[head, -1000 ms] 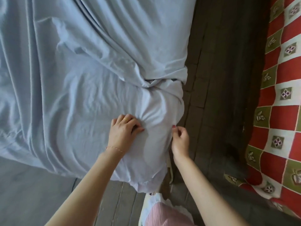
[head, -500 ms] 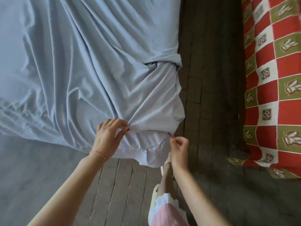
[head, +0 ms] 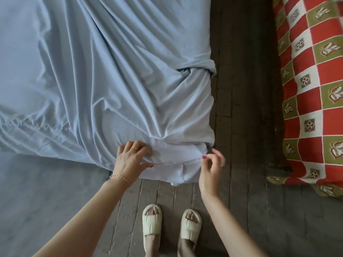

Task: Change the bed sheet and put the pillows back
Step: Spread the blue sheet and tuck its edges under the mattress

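A light blue fitted sheet (head: pixel 111 80) covers the bed and lies in long folds that run toward the near right corner. Its gathered elastic hem (head: pixel 37 125) shows on the left side. My left hand (head: pixel 130 160) lies on the corner's front face, fingers curled into the cloth and the thumb pinching a fold. My right hand (head: pixel 211 167) hovers at the corner's right edge with loosely curled fingers and holds nothing. Its thumb tip is just at the cloth. No pillows are in view.
A narrow strip of dark plank floor (head: pixel 241 89) separates the bed from a second bed under a red, green and white checked cover (head: pixel 311 89) on the right. My feet in cream slippers (head: pixel 152 221) stand just before the corner. Grey floor (head: pixel 37 191) lies at the left.
The view has pulled back and up from the corner. My left hand has dragged the sheet down over the corner. My right hand has let go of the edge it was pinching.
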